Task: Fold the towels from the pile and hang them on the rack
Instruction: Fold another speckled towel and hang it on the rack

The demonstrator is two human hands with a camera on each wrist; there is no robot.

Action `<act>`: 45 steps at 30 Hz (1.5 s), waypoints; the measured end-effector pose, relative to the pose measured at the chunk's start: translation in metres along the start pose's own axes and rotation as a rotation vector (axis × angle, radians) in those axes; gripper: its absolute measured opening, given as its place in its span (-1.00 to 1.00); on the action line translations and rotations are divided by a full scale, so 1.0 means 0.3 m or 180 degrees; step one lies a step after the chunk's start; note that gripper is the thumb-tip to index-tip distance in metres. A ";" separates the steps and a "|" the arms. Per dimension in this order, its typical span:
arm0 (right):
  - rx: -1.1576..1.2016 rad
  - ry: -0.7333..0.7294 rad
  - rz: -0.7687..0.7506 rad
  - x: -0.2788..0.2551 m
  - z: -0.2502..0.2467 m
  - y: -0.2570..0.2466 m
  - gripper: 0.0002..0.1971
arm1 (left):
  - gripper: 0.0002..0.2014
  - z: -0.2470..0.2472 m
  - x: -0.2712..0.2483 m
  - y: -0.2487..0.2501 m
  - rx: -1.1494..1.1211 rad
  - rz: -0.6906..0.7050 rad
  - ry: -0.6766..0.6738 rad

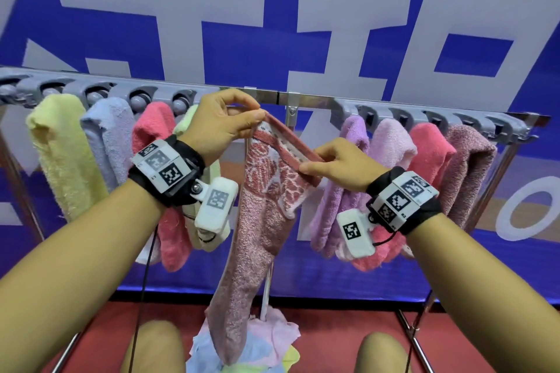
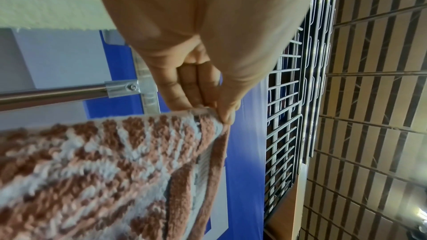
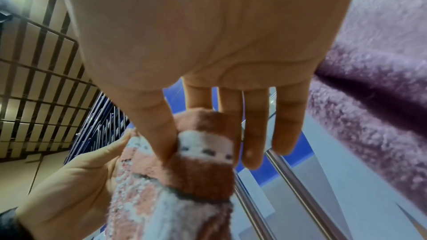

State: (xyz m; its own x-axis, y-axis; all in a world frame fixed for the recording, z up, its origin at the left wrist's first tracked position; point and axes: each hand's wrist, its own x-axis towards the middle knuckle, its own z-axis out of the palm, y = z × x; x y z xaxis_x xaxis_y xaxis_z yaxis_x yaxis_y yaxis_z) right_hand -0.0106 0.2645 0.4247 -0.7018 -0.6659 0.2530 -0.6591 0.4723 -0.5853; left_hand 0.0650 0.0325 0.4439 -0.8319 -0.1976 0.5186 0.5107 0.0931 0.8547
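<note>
A dusty-pink towel with a white patterned band (image 1: 260,197) hangs in front of the rack (image 1: 272,97), its long end trailing down to the pile (image 1: 266,339) on the floor. My left hand (image 1: 242,118) pinches one top corner by the hem, thumb against fingers (image 2: 208,105). My right hand (image 1: 315,165) pinches the other end of that hem lower and to the right, thumb and forefinger on the towel (image 3: 203,154), the other fingers straight. The hem stretches slanted between both hands, just below the bare middle of the bar.
Folded towels hang on the rack: yellow (image 1: 60,154), lilac, pink and pale green at left; purple (image 1: 342,179), light pink, coral and mauve (image 1: 466,166) at right. A blue banner stands behind. My knees flank the pile on red floor.
</note>
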 end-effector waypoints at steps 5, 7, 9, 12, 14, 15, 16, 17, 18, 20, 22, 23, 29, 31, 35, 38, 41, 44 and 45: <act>-0.0017 0.0778 -0.0218 -0.003 -0.060 0.010 -0.73 | -0.87 -0.072 0.003 0.010 0.0152 0.0035 0.0282; 0.0072 0.1096 -0.0399 -0.013 -0.086 -0.012 -0.80 | -0.86 -0.085 -0.002 0.020 0.0264 0.0096 0.0341; 0.0206 0.1357 -0.0457 -0.013 -0.100 -0.037 -0.84 | -0.86 -0.085 -0.005 0.033 0.0293 0.0172 0.0381; 0.0430 0.1672 -0.0475 0.012 -0.093 -0.045 -0.83 | -0.87 -0.081 -0.007 0.040 0.0356 0.0239 0.0406; 0.0527 0.1738 -0.0421 0.021 -0.078 -0.044 -0.85 | -0.87 -0.084 -0.010 0.034 0.0409 0.0237 0.0413; 0.0594 0.1731 -0.0384 0.023 -0.069 -0.043 -0.85 | -0.86 -0.086 -0.013 0.030 0.0439 0.0215 0.0418; 0.0664 0.1733 -0.0356 0.022 -0.064 -0.042 -0.83 | -0.86 -0.087 -0.016 0.026 0.0481 0.0197 0.0423; 0.0735 0.1749 -0.0343 0.021 -0.062 -0.040 -0.80 | -0.86 -0.086 -0.019 0.023 0.0528 0.0194 0.0438; 0.0840 0.1770 -0.0338 0.019 -0.062 -0.042 -0.77 | -0.87 -0.086 -0.021 0.021 0.0565 0.0208 0.0464; 0.1119 0.1789 -0.0296 0.018 -0.063 -0.046 -0.70 | -0.88 -0.086 -0.024 0.019 0.0630 0.0274 0.0516; 0.1175 0.1758 -0.0198 0.025 -0.065 -0.045 -0.67 | -0.92 -0.086 -0.025 0.016 0.0762 0.0383 0.0537; 0.1112 0.1735 -0.0149 0.029 -0.066 -0.043 -0.70 | -0.93 -0.085 -0.027 0.014 0.0853 0.0437 0.0546; 0.0703 0.1541 -0.0039 0.043 -0.048 -0.021 -0.84 | -0.93 -0.081 -0.028 -0.008 0.1042 0.0455 0.0667; 0.0632 0.1596 0.0013 0.044 -0.037 -0.019 -0.82 | -0.87 -0.080 -0.030 -0.018 0.1114 0.0441 0.0702; 0.0520 0.1447 0.0022 0.031 -0.017 -0.030 -0.73 | -0.85 -0.063 -0.041 -0.043 0.1107 0.0242 0.0742; 0.0427 0.1260 0.0077 0.023 0.018 -0.033 -0.73 | -0.80 -0.047 -0.048 -0.070 0.1311 0.0215 0.0633; 0.0371 0.0975 0.0093 0.015 0.054 -0.044 -0.80 | -0.77 -0.008 -0.057 -0.095 0.1511 0.0203 0.0427; 0.0595 0.0737 0.0073 0.012 0.074 -0.068 -0.79 | -0.80 0.047 -0.070 -0.109 0.1528 0.0195 0.0254; 0.0714 0.0663 0.0061 0.012 0.078 -0.075 -0.79 | -0.80 0.064 -0.074 -0.110 0.1451 0.0163 0.0214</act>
State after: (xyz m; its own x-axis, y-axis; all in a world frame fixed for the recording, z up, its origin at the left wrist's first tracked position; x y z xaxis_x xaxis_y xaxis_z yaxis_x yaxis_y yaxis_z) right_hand 0.0079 0.2378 0.4208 -0.7691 -0.5145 0.3792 -0.5853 0.3288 -0.7412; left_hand 0.0626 0.0524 0.4046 -0.7845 -0.2431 0.5705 0.3905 0.5211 0.7590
